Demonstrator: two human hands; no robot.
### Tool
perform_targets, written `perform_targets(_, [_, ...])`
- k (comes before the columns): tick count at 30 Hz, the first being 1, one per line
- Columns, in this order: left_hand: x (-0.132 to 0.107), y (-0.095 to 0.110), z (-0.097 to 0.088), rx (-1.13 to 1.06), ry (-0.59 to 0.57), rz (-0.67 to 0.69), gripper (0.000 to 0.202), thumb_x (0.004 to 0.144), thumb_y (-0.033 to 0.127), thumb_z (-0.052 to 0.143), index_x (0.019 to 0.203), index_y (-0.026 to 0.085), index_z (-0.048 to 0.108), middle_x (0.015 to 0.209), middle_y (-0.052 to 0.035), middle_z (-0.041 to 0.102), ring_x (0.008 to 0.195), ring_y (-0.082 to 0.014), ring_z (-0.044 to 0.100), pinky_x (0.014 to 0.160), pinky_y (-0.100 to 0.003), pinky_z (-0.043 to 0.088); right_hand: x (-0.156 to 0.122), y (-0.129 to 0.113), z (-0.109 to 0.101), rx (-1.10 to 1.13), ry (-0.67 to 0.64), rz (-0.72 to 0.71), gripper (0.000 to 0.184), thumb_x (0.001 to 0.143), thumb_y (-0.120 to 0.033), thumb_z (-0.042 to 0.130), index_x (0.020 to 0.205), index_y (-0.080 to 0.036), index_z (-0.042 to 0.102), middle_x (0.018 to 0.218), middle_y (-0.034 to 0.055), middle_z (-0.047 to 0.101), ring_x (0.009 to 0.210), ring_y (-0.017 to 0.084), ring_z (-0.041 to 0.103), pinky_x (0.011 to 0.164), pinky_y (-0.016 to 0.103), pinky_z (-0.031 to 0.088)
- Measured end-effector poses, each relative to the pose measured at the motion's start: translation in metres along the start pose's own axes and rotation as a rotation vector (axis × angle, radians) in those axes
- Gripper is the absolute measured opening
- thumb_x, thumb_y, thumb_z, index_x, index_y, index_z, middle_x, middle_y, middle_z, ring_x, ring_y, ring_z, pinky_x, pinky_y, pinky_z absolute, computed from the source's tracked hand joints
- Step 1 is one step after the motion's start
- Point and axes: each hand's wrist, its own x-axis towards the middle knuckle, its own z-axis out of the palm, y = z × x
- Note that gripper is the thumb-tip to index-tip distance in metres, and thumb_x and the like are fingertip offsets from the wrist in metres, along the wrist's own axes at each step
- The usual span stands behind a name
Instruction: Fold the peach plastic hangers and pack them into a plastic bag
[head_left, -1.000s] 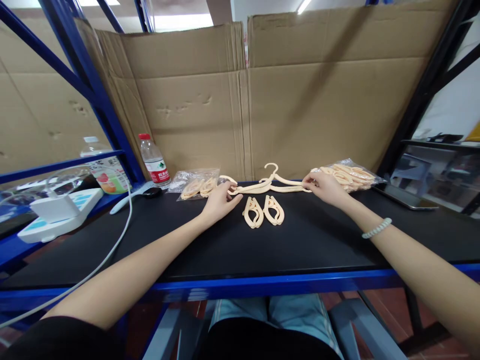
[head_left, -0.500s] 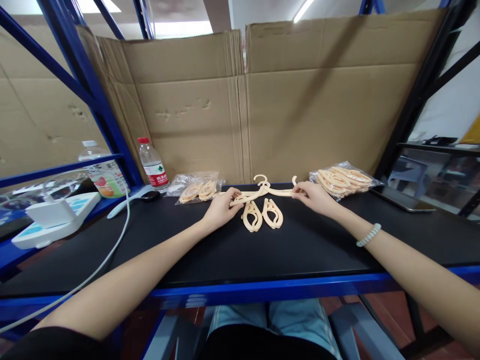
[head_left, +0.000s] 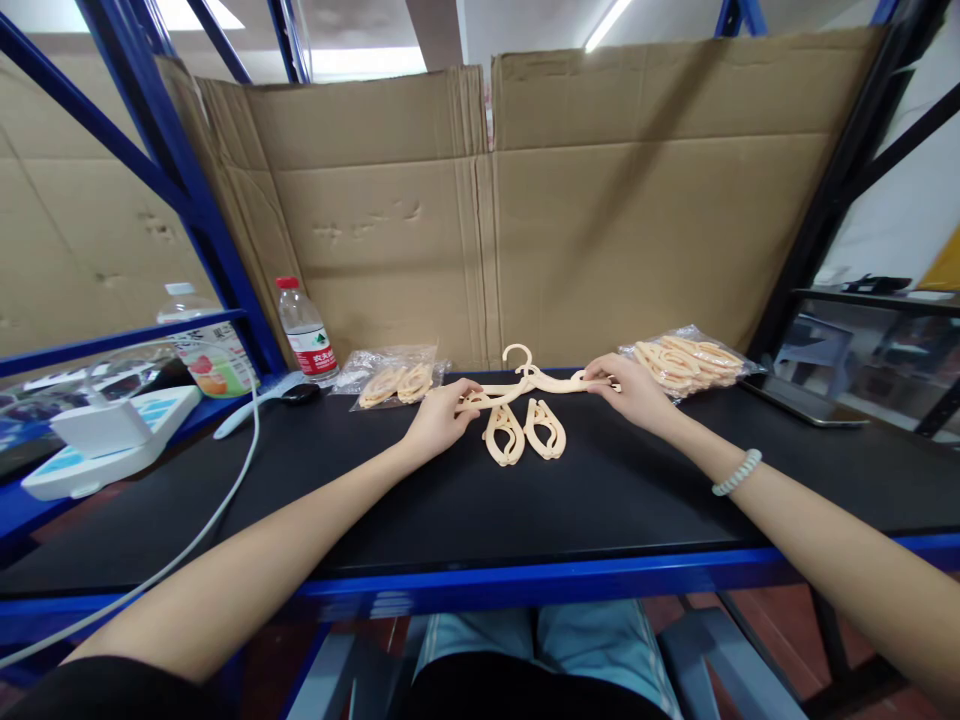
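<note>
A peach plastic folding hanger (head_left: 529,382) lies spread out at the back of the black table top (head_left: 480,490), its hook pointing up. My left hand (head_left: 437,417) pinches the hanger's left arm end. My right hand (head_left: 628,388) grips its right arm end. Just in front of the hanger lie two folded hangers (head_left: 525,432) side by side, untouched.
A clear bag of folded hangers (head_left: 686,362) sits at the back right, another bag (head_left: 394,378) at the back left. A water bottle (head_left: 305,328) stands by the blue post. A white device (head_left: 105,432) and cable (head_left: 225,500) lie left. Cardboard walls (head_left: 600,200) close the back.
The hanger's arms were folded inward half a second ago and are spread wider again now; both hands stayed on its ends and shifted slightly.
</note>
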Motion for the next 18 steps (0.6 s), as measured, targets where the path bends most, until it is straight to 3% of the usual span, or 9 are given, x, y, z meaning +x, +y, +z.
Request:
perform_targets(5, [0.000,0.001,-0.001,-0.003,0.002,-0.004,0.027,0.075,0.013,0.061,0.101,0.019,0.058,0.094,-0.0041,0.067,0.086,-0.0215,0.062,0.079,-0.034,0.047,0.001,-0.005,0.000,0.057,0.006,0.121,0.015,0.077,-0.021,0.058,0.092,-0.021,0.057,0.087,0.0049,0.063,0.080,0.020,0.059,0.071,0.036,0.049])
perform_targets(11, [0.004,0.005,-0.009,-0.091,0.064,-0.042,0.027,0.076,0.016,0.061,0.102,0.019,0.061,0.092,-0.0037,0.066,0.084,-0.0190,0.060,0.080,-0.034,0.047,0.003,-0.005,0.000,0.333,0.059,0.263,0.033,0.070,-0.026,0.066,0.101,-0.019,0.058,0.096,0.0078,0.064,0.088,0.021,0.062,0.078,0.038,0.052])
perform_targets(14, [0.006,0.006,-0.012,-0.311,0.040,-0.103,0.030,0.075,0.022,0.064,0.105,0.018,0.062,0.091,-0.0033,0.066,0.078,-0.0161,0.060,0.076,-0.032,0.049,0.003,-0.007,-0.002,0.496,0.101,0.349,0.038,0.066,-0.029,0.071,0.100,-0.018,0.060,0.097,0.0089,0.065,0.092,0.021,0.062,0.081,0.039,0.052])
perform_targets(18, [0.007,0.012,-0.013,-0.700,0.013,-0.245,0.038,0.073,0.029,0.068,0.108,0.015,0.062,0.091,-0.0044,0.066,0.071,-0.0116,0.059,0.072,-0.028,0.049,0.003,-0.009,-0.004,0.742,0.122,0.504,0.045,0.062,-0.031,0.077,0.101,-0.019,0.059,0.100,0.0079,0.065,0.086,0.019,0.064,0.074,0.035,0.054])
